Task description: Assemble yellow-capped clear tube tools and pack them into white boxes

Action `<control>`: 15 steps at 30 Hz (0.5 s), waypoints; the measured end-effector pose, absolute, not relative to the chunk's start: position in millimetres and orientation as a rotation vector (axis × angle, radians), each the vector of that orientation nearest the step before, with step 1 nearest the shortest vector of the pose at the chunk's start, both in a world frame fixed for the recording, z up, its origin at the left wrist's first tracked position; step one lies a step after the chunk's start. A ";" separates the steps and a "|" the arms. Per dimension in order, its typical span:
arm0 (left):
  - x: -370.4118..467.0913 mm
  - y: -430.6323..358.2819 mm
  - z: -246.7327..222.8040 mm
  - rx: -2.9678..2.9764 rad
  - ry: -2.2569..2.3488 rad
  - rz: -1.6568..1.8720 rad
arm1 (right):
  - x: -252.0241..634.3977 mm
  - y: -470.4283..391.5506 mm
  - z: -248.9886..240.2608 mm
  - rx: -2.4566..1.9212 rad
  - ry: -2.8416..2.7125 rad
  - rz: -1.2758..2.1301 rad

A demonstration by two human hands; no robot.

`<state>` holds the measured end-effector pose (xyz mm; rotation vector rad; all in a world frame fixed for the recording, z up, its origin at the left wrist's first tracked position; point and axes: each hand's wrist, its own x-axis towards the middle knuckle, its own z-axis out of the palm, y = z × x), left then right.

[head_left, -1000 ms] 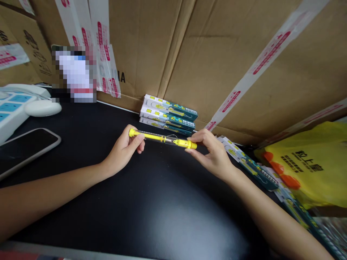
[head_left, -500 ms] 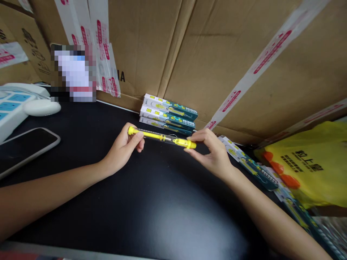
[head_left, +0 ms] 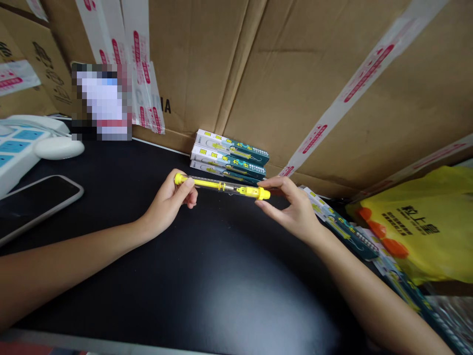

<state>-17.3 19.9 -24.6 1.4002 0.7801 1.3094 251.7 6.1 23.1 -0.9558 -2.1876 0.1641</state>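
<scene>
A spring scale (head_left: 214, 184), a clear tube with yellow parts inside and yellow ends, is held almost level above the black table. My left hand (head_left: 176, 192) is closed around its left end, the thumb lying on the tube. At the other end, the thumb and fingertips of my right hand (head_left: 290, 204) pinch the yellow cap (head_left: 264, 193). The metal spring shows in the middle of the tube. Just behind it, several printed spring scale boxes (head_left: 229, 153) are stacked against the cardboard.
More printed boxes (head_left: 343, 227) lie to the right, beside a yellow plastic bag (head_left: 421, 222). On the left are a phone (head_left: 39, 207), a white rounded device (head_left: 59, 147) and a power strip (head_left: 22, 143). Large taped cardboard (head_left: 314, 74) stands along the back.
My right hand has shifted slightly right with the yellow cap, which now reaches a little farther right. My left hand keeps its hold in nearly the same place.
</scene>
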 end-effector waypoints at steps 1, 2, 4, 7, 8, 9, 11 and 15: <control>-17.4 20.1 -24.6 1.397 0.781 1.308 | 251.5 6.2 23.3 -0.961 -2.190 0.160; -17.6 20.2 -24.5 1.397 0.786 1.307 | 251.2 6.4 23.4 -0.963 -2.194 0.152; -18.4 20.4 -24.0 1.406 0.816 1.313 | 250.5 6.4 23.5 -0.958 -2.195 0.136; -20.4 21.0 -23.1 1.441 0.893 1.325 | 249.6 6.1 23.8 -0.955 -2.176 0.124; -21.1 21.4 -22.8 1.448 0.915 1.328 | 249.5 6.0 24.0 -0.954 -2.170 0.124; -21.7 21.9 -22.5 1.448 0.935 1.329 | 249.6 6.1 24.2 -0.950 -2.170 0.122; -22.6 23.1 -21.9 1.440 0.963 1.327 | 249.9 6.4 24.7 -0.937 -2.179 0.102; -24.2 26.2 -21.7 1.464 0.991 1.326 | 251.4 7.6 26.7 -0.907 -2.207 0.039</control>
